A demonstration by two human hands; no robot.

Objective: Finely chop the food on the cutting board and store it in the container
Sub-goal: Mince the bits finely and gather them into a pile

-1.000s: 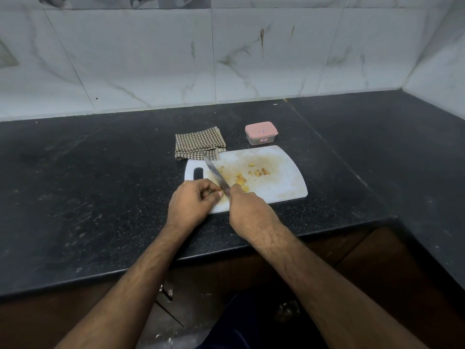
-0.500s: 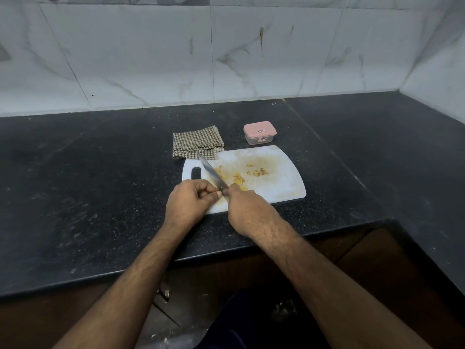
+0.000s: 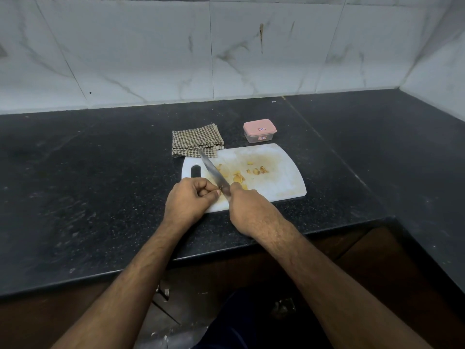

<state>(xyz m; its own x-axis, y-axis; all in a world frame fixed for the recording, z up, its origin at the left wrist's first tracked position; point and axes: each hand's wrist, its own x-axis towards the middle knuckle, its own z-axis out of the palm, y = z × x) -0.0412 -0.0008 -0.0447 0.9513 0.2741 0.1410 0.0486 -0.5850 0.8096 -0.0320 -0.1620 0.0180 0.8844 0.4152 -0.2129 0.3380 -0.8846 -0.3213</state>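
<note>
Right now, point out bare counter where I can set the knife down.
Bare patches: the black counter left of the cutting board and checked cloth, and the stretch right of the board toward the corner wall. Crowded: behind the board, where cloth and pink-lidded container sit, and the board's near-left corner under both hands.

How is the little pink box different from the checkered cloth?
The pink-lidded container is a stiff box with a clear base; the checkered cloth is soft and folded flat. The container stands apart from the white cutting board; the cloth's corner meets the board's edge. Both sit on the black counter behind the board.
</note>
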